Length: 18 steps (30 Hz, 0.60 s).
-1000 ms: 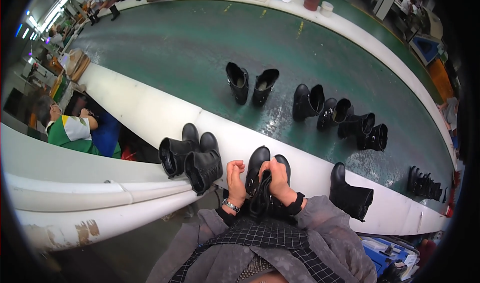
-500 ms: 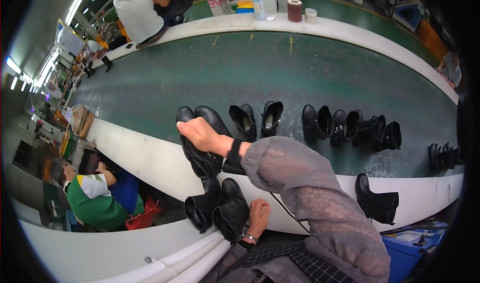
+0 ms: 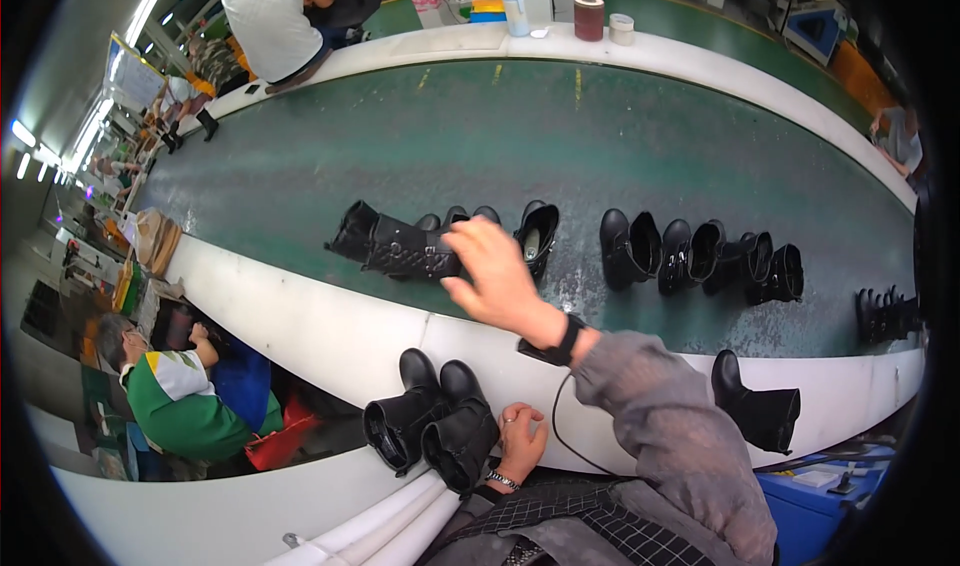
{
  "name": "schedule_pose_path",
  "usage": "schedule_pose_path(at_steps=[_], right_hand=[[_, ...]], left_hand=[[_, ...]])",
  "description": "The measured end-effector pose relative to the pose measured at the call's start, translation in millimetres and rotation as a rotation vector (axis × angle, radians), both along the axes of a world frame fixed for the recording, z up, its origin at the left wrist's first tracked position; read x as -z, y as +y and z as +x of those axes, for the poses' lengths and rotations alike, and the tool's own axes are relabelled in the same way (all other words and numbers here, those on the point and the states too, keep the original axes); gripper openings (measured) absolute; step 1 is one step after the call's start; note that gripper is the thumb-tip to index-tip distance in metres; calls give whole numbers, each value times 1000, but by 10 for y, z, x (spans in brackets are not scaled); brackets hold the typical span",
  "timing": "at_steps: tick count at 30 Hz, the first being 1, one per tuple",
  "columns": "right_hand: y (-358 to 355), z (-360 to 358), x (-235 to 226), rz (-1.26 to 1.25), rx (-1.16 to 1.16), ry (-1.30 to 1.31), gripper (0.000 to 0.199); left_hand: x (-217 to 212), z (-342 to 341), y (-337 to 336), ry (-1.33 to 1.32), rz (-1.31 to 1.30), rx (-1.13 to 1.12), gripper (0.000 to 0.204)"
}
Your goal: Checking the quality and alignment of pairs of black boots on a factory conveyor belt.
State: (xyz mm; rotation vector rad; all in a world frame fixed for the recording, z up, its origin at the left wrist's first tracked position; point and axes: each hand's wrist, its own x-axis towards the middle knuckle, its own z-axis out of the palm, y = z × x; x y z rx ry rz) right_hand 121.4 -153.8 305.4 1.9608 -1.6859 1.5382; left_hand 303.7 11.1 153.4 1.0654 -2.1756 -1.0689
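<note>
My right hand reaches out over the green conveyor belt, fingers spread and holding nothing. Its fingertips are at the edge of a pair of black ankle boots lying on their sides on the belt. My left hand rests on the white ledge in front of me, beside a second pair of black boots standing there. It grips nothing.
More black boots stand in pairs along the belt to the right. A single boot sits on the ledge at right. A person in a green and white shirt sits at lower left. A blue bin is at lower right.
My right hand lifted a pair of boots from the ledge, carried it out onto the belt and let go. The left hand stayed near the ledge.
</note>
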Motion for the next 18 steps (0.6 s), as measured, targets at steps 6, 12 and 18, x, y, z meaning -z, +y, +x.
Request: schedule_pose_path(at_steps=[6,12,18], right_hand=[[213,-340,213,392,256,100,73],[-10,-349,645,167,111,336,55],[-69,-623,740,79,73,251,21]], left_hand=[[16,-156,172,-189,-199,-3,16],[91,-133,218,-127,-268,-14,16],[93,-104,267,-116,-344,-4,15]])
